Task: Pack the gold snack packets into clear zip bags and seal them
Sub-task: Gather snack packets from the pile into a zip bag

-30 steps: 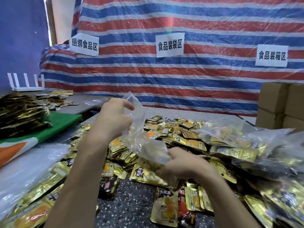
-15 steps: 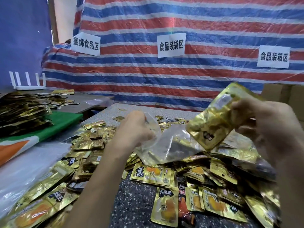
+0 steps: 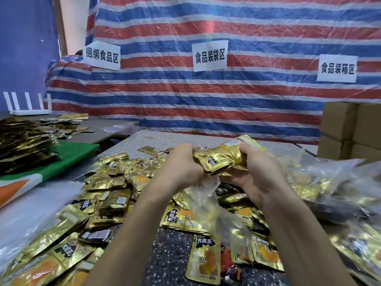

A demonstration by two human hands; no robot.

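Gold snack packets (image 3: 221,159) sit bunched in one stack, my left grip (image 3: 183,164) and right grip (image 3: 259,172) both clamped round them.

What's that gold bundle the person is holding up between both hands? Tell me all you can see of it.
The gold bundle is a small stack of shiny, crinkled foil packets; the front one bears a black logo patch. It is held above the littered table, tilted up to the right. The left hand grips its left end, the right hand its right end. A clear bag hangs beneath.
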